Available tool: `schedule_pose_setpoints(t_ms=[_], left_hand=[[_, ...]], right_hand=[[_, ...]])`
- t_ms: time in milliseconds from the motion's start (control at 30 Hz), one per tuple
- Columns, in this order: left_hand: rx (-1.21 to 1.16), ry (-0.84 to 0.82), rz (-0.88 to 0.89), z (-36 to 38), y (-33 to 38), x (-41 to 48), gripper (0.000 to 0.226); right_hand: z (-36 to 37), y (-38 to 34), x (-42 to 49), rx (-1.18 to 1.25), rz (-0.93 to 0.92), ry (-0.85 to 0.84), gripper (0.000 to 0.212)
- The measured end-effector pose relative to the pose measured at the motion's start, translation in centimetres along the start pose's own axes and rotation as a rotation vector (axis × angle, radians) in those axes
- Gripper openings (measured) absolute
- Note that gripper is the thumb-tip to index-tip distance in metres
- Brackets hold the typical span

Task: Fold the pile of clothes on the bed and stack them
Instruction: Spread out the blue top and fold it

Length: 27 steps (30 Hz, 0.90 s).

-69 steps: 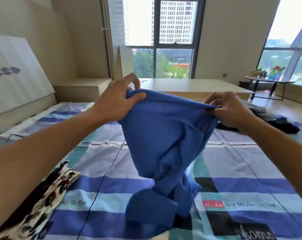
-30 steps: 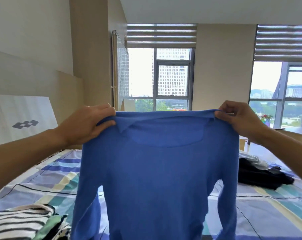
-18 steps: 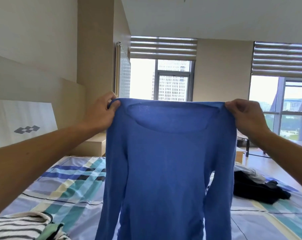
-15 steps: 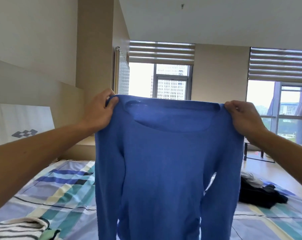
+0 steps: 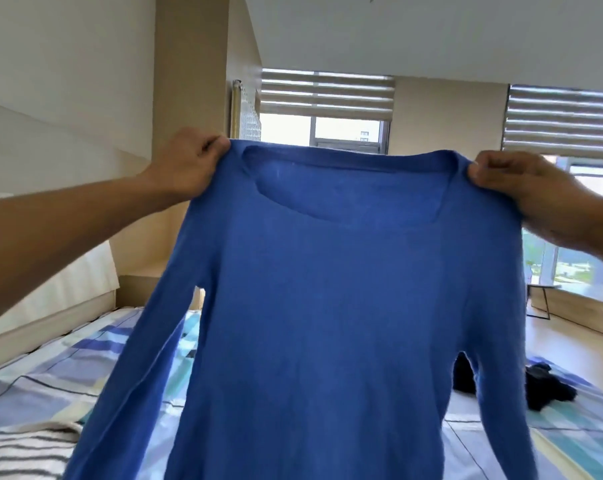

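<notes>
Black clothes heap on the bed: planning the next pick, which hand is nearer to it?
Right. The right hand holds a shoulder of the blue sweater above the black clothes heap; the left hand holds the other shoulder, across the sweater from it.

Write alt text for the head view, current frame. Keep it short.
A person's left hand and right hand pinch a blue long-sleeved top by its shoulders and hold it up, sleeves hanging. Behind it is a bed with a plaid sheet, a striped garment at lower left and a dark heap of clothes at right, windows beyond.
</notes>
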<state>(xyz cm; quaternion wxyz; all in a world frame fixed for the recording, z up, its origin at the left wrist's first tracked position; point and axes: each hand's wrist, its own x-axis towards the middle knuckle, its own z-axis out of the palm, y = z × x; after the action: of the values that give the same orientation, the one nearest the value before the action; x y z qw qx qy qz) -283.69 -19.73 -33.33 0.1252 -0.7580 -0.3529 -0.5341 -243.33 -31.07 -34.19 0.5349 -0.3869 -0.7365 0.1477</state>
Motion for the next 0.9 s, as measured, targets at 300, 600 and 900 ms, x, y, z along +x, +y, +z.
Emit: schedule_pose_setpoints(t_ms=[300,600,900], left_hand=[[0.111,-0.655,-0.165,14.6,-9.2,-12.4,0.039],[0.453,-0.526,-0.485,28.0,-14.4,-16.7,0.021],[0.271,-1.095,-0.088,37.7,-6.8,-31.5,0.055]], right_hand=[[5.3,16.8,-3.3,-0.032,0.703,-0.43,0.061],[14.0,33.3,-1.0,-0.279,0.744,0.147,0.037],[13.3,39.0,-13.6,-0.557,1.223,-0.715,0.042]])
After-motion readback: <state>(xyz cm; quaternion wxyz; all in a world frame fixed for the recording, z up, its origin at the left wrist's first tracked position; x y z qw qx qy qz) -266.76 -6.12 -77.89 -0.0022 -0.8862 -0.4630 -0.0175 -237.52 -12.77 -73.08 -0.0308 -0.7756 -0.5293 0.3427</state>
